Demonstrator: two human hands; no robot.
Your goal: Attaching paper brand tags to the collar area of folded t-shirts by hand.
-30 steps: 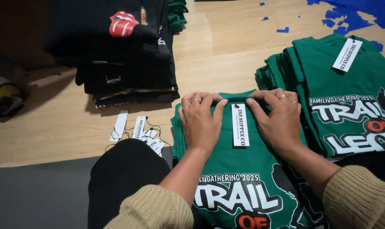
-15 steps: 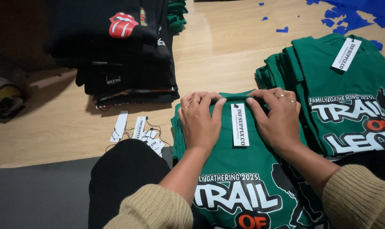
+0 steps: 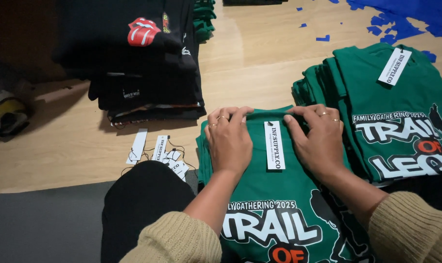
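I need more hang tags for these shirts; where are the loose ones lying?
The loose hang tags lie on the wooden floor, left of the left hand, just below the black shirt stack.

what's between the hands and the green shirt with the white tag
Nothing visible: the left hand and right hand lie flat on the green shirt, either side of its white tag.

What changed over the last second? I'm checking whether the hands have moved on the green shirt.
Nothing visibly changed. Both hands, left and right, still lie flat on the green shirt either side of its white tag; the shirt stacks and loose tags stayed put.
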